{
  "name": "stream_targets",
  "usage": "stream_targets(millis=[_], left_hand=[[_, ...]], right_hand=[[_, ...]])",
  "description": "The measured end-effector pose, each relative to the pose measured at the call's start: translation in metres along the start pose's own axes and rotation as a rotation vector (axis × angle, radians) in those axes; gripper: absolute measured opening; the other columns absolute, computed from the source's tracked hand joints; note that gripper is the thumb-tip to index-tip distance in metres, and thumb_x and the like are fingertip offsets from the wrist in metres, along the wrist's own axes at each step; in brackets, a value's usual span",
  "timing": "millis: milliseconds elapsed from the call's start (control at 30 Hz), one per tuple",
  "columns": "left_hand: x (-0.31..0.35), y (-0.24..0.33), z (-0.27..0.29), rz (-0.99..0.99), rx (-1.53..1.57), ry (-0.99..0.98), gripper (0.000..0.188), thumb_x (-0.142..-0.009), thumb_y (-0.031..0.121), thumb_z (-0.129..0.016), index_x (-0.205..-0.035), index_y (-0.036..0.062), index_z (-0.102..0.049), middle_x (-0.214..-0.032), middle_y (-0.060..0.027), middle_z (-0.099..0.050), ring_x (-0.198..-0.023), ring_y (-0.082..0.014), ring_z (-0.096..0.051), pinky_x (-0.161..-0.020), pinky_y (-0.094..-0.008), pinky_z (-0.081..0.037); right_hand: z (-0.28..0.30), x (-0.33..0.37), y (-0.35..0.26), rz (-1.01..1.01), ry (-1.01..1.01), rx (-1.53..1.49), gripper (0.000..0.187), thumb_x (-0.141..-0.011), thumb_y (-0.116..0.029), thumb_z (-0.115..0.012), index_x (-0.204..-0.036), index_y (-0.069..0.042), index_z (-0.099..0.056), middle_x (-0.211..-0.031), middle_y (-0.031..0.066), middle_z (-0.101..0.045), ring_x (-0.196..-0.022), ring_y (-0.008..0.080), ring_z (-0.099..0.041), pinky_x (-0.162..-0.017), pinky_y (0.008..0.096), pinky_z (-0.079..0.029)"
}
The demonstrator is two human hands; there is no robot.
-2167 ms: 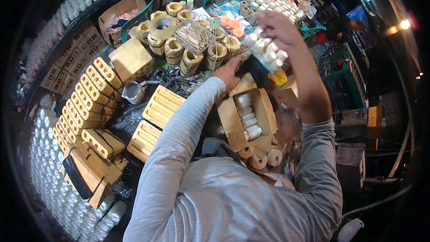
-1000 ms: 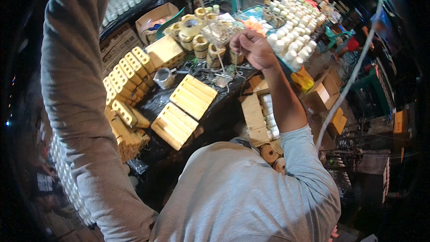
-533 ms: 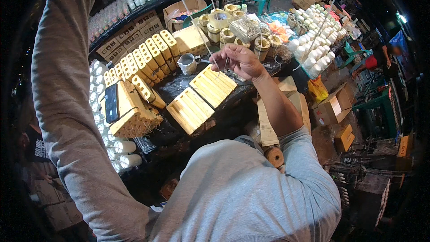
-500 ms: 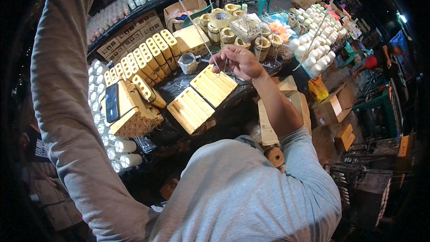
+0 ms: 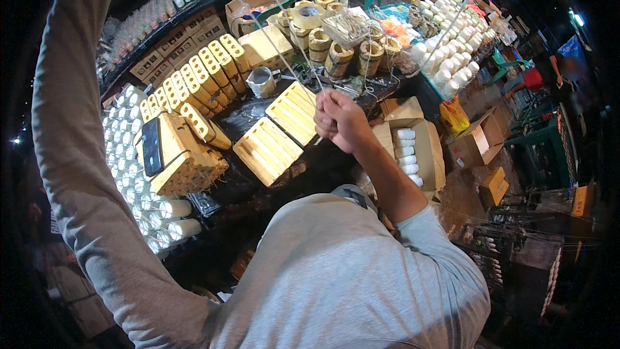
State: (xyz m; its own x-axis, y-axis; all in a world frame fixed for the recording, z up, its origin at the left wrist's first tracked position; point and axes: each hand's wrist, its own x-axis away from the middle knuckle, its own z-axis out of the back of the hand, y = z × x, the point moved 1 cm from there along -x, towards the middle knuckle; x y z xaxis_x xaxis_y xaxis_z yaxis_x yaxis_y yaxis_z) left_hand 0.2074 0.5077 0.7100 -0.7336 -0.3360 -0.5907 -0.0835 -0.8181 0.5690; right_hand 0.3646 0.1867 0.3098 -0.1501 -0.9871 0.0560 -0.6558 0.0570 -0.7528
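My right hand (image 5: 340, 118) is closed in a fist around the lower end of a thin white cord (image 5: 302, 55), which runs taut up past the top edge. A second stretch of cord slants down close beside it. My left arm (image 5: 64, 123), in a grey sleeve, reaches up out of the picture, so the left hand is hidden. Just left of my right fist lie two yellow grooved mould halves (image 5: 267, 153), side by side with grooves up. A grey metal jug (image 5: 261, 82) stands behind them. Several yellow blocks with round holes (image 5: 203, 72) stand in a row to the left.
A dark phone (image 5: 152, 147) lies on a tied yellow block. White candles (image 5: 124, 148) crowd the far left. Bamboo cups (image 5: 338, 59) and a tape roll (image 5: 308, 14) stand behind. An open carton (image 5: 431, 155) of white cylinders is at right; more candles (image 5: 445, 64) fill a far table.
My right hand has gone from loosely pinching the cord above the mould to a fist, lower and nearer me. The cord is pulled straighter. The view has shifted slightly.
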Motion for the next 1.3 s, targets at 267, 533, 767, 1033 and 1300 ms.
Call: stream_targets(millis=[267,533,767,1033,1300], left_hand=[[0.131,-0.07,-0.107,-0.105,-1.065,-0.122,0.02,-0.093,0.0,-0.063,-0.106,0.0031,-0.078,-0.099,-0.0181,-0.076,-0.091,-0.0282,-0.076,-0.082,-0.0399,-0.062],[0.286,-0.104,-0.237,0.83,0.287,-0.283,0.02,-0.1,0.018,-0.068,-0.088,0.0021,-0.073,-0.111,-0.0155,-0.078,-0.101,-0.0291,-0.074,-0.09,-0.0449,-0.058],[0.324,-0.098,-0.363,0.746,1.618,0.378,0.014,-0.107,0.021,-0.064,-0.106,0.0074,-0.063,-0.098,-0.0084,-0.068,-0.101,-0.0258,-0.066,-0.098,-0.0451,-0.053],[0.341,-0.1,-0.429,0.902,1.128,0.061,0.009,-0.108,0.014,-0.063,-0.112,0.0064,-0.06,-0.093,-0.0029,-0.065,-0.08,-0.01,-0.057,-0.074,-0.0249,-0.048],[0.352,-0.1,-0.452,1.013,1.049,0.144,0.007,-0.112,0.012,-0.054,-0.115,0.0082,-0.059,-0.094,-0.0018,-0.068,-0.074,-0.0089,-0.059,-0.065,-0.0229,-0.048]], right_hand=[[0.113,0.083,0.06,0.1,0.203,-0.094,0.02,-0.11,-0.024,-0.06,-0.095,-0.012,-0.056,-0.072,-0.0049,-0.046,-0.058,0.0062,-0.039,-0.051,0.0237,-0.032],[0.268,0.137,0.125,-0.13,0.657,-0.044,0.021,-0.11,-0.026,-0.06,-0.095,-0.012,-0.057,-0.073,-0.0032,-0.048,-0.055,0.0081,-0.038,-0.048,0.0247,-0.03],[0.325,0.141,0.176,-0.329,0.498,0.065,0.018,-0.11,-0.02,-0.059,-0.092,-0.017,-0.055,-0.073,-0.0057,-0.046,-0.059,0.0054,-0.04,-0.05,0.0228,-0.033],[0.287,0.031,0.102,-0.139,0.238,1.632,0.043,-0.096,-0.029,-0.073,-0.129,-0.001,-0.069,-0.128,0.0227,-0.069,-0.118,0.0444,-0.065,-0.099,0.0499,-0.053],[0.272,-0.187,0.059,-0.306,0.132,2.215,0.026,-0.095,-0.007,-0.056,-0.116,0.004,-0.065,-0.113,0.0249,-0.071,-0.101,0.0377,-0.075,-0.083,0.0486,-0.062]])
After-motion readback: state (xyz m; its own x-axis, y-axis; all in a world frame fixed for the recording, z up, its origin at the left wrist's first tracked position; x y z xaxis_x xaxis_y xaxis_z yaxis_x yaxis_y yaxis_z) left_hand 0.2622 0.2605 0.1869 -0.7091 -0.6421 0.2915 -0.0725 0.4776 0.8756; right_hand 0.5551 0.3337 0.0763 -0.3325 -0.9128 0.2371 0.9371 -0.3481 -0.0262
